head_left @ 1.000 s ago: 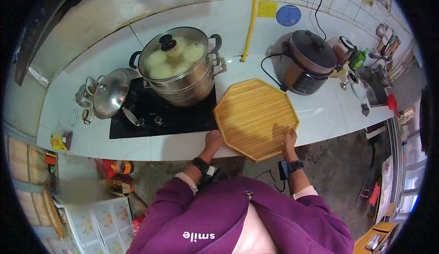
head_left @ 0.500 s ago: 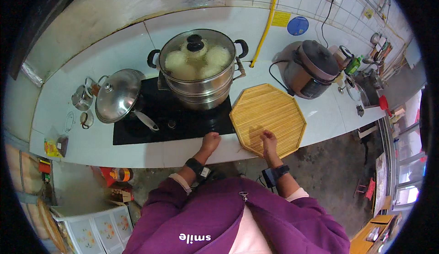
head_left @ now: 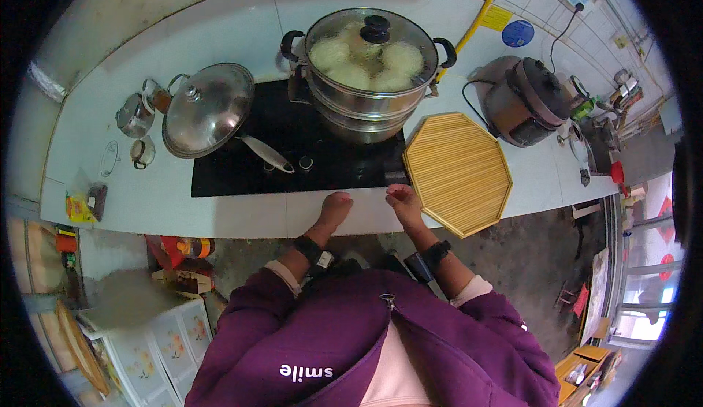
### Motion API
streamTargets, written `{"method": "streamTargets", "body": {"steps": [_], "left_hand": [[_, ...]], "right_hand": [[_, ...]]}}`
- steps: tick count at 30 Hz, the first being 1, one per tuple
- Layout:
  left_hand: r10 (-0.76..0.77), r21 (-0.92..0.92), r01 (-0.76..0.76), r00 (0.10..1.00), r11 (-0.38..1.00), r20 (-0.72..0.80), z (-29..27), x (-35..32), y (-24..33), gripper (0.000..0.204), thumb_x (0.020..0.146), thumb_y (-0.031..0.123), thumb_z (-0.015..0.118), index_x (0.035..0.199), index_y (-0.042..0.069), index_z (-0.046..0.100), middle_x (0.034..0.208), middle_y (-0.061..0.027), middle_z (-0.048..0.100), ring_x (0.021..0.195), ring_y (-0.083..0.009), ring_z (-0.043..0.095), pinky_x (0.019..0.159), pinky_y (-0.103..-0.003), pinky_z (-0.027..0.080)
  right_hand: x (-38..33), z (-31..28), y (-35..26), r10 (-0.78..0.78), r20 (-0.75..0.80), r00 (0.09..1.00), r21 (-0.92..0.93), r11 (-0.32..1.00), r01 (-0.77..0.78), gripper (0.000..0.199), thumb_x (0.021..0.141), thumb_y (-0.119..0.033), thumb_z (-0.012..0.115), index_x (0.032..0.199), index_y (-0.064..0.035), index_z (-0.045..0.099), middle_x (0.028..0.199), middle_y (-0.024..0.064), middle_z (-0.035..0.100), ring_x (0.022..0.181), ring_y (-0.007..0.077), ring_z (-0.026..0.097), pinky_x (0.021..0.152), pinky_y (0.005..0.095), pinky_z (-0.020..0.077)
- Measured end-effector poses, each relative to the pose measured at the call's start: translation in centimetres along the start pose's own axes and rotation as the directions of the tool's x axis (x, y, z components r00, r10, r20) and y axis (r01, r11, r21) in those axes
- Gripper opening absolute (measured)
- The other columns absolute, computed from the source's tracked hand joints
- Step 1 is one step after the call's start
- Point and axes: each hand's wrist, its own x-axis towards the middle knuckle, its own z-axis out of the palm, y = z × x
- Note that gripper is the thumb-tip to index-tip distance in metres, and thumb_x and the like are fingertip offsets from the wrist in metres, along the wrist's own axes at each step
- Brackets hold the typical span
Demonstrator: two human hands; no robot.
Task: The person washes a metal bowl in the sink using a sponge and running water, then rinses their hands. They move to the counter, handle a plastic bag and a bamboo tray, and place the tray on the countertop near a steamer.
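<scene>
My left hand [head_left: 335, 209] hovers over the white counter's front edge, fingers curled closed, with nothing visible in it. Just left of the bamboo tray, my right hand [head_left: 404, 205] is held with its fingers bent together; no object shows in it. The octagonal slatted bamboo tray [head_left: 459, 173] lies on the counter, its near corner past the edge. Behind my hands, a steel steamer pot [head_left: 366, 103] stands on the black cooktop [head_left: 242, 174]. Through its glass lid [head_left: 340, 34], several pale round buns [head_left: 402, 58] are visible. A lidded wok [head_left: 209, 110] sits to the left.
A brown rice cooker [head_left: 523, 107] stands right of the tray, its cord trailing on the counter [head_left: 146, 209]. Small jars [head_left: 143, 152] and a steel pot [head_left: 135, 116] are at the left. A yellow hose [head_left: 489, 1] runs down behind the steamer. A sink lies far right.
My right hand has moved left, off the bamboo tray and toward my left hand. My left hand stays curled over the counter edge. The view has turned, shifting the cookware up and right.
</scene>
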Motion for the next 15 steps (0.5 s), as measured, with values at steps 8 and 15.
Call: {"method": "streamTargets", "body": {"steps": [8, 15], "left_hand": [[-0.113, -0.208, 0.082, 0.983, 0.975, -0.142, -4.1, 0.1, -2.5, 0.030, 0.079, 0.018, 0.061, 0.104, 0.002, 0.059, 0.077, -0.0011, 0.057, 0.068, -0.0121, 0.053, 0.058, -0.029, 0.042], [-0.205, -0.151, 0.165, 0.931, 0.975, -0.301, -7.5, 2.2, -4.5, 0.033, 0.075, 0.018, 0.058, 0.104, 0.002, 0.060, 0.085, -0.0119, 0.064, 0.076, -0.0185, 0.060, 0.067, -0.030, 0.047]], "right_hand": [[3.5, 7.4, 0.5, -0.175, 0.226, 0.958, -0.204, 0.953, 0.222, 0.029, 0.070, -0.001, 0.065, 0.097, -0.0054, 0.056, 0.086, 0.0063, 0.062, 0.079, 0.0157, 0.061, 0.070, 0.0284, 0.0491], [7.2, 13.7, -0.5, -0.338, 0.365, 0.868, -0.366, 0.805, 0.467, 0.036, 0.064, -0.007, 0.067, 0.099, -0.0061, 0.057, 0.084, 0.0111, 0.062, 0.073, 0.0205, 0.062, 0.064, 0.0308, 0.0502]]}}
